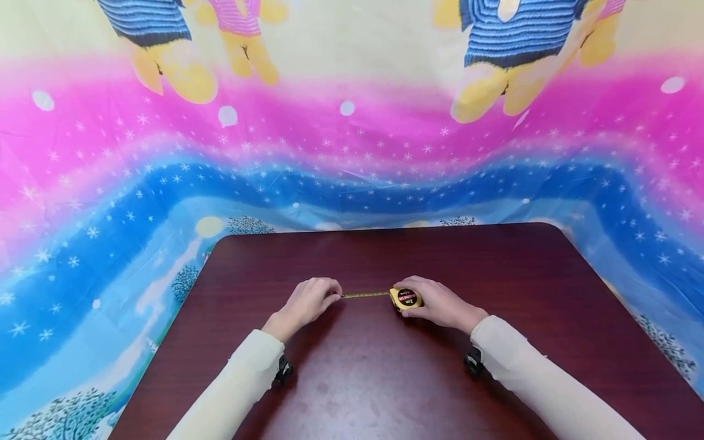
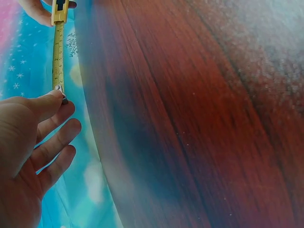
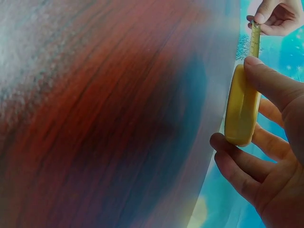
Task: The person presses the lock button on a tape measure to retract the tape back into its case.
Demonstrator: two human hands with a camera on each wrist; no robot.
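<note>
A yellow tape measure (image 1: 407,299) with a dark round label reading 2m is gripped by my right hand (image 1: 437,304), thumb and fingers on opposite sides of its case. Its yellow blade (image 1: 365,295) runs out leftward, short and straight, to my left hand (image 1: 308,304). In the left wrist view the thumb and forefinger pinch the blade's metal end hook (image 2: 61,95), while the other fingers are spread loosely. The right wrist view shows the case (image 3: 242,107) edge-on, with the thumb near the blade's mouth. Both hands hold the tape above the table.
The dark red wooden table (image 1: 363,379) has a glossy surface and rounded far corners. Behind and beside it hangs a colourful cloth (image 1: 352,134) with snowflakes and cartoon bears. Black wrist devices (image 1: 283,369) sit at both cream sleeves (image 1: 236,385).
</note>
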